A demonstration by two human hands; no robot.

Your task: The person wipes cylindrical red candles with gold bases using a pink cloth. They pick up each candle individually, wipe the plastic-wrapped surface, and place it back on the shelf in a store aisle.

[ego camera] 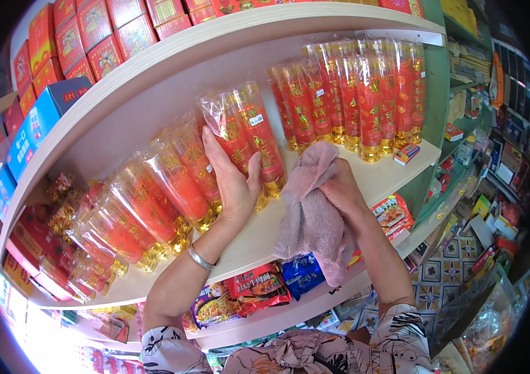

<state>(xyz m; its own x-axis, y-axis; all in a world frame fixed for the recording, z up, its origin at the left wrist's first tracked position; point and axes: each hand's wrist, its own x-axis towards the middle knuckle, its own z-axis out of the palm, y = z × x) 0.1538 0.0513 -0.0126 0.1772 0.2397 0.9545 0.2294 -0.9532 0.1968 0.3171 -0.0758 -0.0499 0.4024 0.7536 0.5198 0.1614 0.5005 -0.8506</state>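
On the curved shelf (251, 238) stand rows of red candles in clear plastic tubes with gold bases. My left hand (234, 180), a metal bangle at its wrist, rests with fingers spread against a wrapped red candle tube (227, 131) near the middle; whether it grips the tube I cannot tell. Just right of that tube is another candle tube (260, 135) with a white label. My right hand (342, 189) is closed on a pinkish-grey cloth (311, 210), which hangs over the shelf's front edge. Behind the cloth stands the right-hand group of candle tubes (370, 103).
A small matchbox-like box (406, 154) lies at the shelf's right end. Packets of instant noodles (258, 290) fill the shelf below. Red boxes (134, 39) are stacked above, beside a blue carton (40, 121). Green shelving (433, 117) stands at the right.
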